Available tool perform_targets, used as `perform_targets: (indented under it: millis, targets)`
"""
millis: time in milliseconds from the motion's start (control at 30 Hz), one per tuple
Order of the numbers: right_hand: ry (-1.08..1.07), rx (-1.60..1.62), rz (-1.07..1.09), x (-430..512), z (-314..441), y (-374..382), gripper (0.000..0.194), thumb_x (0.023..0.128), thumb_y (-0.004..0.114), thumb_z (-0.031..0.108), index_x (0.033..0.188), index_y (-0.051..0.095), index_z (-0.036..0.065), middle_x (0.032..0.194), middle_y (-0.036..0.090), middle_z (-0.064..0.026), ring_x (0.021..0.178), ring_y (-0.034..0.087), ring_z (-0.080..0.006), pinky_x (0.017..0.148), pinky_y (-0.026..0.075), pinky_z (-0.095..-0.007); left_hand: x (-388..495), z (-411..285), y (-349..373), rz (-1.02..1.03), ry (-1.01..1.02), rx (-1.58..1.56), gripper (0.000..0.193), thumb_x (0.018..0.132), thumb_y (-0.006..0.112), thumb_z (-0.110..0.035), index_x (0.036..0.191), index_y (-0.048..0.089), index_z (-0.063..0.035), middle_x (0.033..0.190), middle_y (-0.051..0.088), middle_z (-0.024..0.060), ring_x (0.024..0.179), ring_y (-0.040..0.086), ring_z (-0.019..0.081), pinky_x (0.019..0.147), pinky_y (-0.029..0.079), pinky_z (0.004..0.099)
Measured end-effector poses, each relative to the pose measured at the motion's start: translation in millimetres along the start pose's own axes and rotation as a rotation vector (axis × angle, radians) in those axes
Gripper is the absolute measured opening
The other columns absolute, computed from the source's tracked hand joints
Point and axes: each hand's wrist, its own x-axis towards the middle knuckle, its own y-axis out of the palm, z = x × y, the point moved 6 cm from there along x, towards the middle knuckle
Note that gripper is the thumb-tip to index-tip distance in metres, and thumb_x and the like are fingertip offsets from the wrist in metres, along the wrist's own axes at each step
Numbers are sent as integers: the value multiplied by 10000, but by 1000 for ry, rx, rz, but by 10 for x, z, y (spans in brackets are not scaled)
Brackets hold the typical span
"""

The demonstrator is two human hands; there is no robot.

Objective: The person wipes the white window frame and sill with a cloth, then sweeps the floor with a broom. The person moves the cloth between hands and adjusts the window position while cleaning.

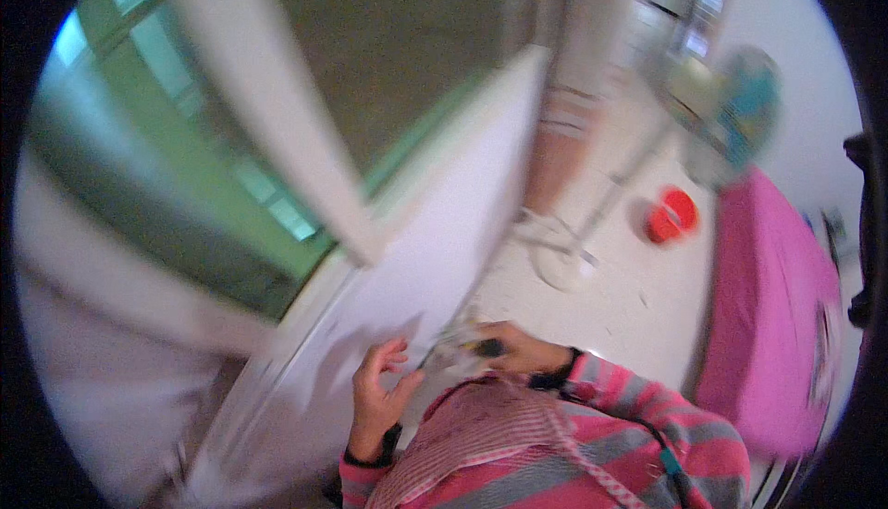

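Note:
Over a white window sill (451, 231), my left hand (381, 384) is raised with its fingers apart and nothing in it. A shadow falls on the sill beside that hand. Close to the sill's inner edge, my right hand (524, 351) is curled round a small dark object (490, 348). Something whitish and yellowish shows at its fingertips, too blurred to name. Dark bands circle both wrists. The sleeves are striped pink and grey, and a checked apron (479, 426) covers my front.
A window frame post (277, 92) rises from the sill, with greenish panes beyond. On the pale floor (610, 301) stand a red bucket (671, 216) and a pedestal fan (749, 103) with a round base. To the right is a large piece of furniture under a pink cover (763, 321).

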Motion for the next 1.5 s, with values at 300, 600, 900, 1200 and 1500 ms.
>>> perform_targets:
  millis: [300,600,900,1200,1500]
  targets:
    - [175,22,-122,-992,270,321,521,789,690,125,1238,507,-67,1069,614,-258,991,603,-403,851,480,-435,-516,-246,1204,453,-67,-136,348,799,770,-146,1086,640,2,1102,643,127,956,643,213,814,505,333]
    - [260,-33,-338,-1715,426,-152,620,765,704,92,1344,484,68,1216,516,-183,1046,582,-372,899,483,-406,-449,-464,2054,485,-175,-366,429,821,660,28,1225,520,68,1184,590,132,1073,579,193,914,492,330]
    - [292,58,-641,-2799,283,-672,264,770,699,140,1012,656,43,923,642,-126,919,628,-330,824,493,-410,-327,-219,1997,54,-289,-605,374,882,569,-173,1158,488,68,1093,595,178,1015,589,259,909,506,406]
    - [504,-208,-884,-3544,250,-1163,235,819,734,258,792,634,47,776,636,-123,733,618,-305,655,484,-412,-376,69,1908,-178,-357,-465,228,902,553,-160,1052,474,-7,987,576,155,927,597,267,836,531,431]
    - [486,-401,-1367,-4252,1388,-1687,368,832,724,137,573,484,32,539,466,-103,466,451,-231,456,354,-366,-263,224,2047,-108,-336,-305,304,858,604,-131,1100,466,-8,937,517,138,842,566,237,742,509,361]
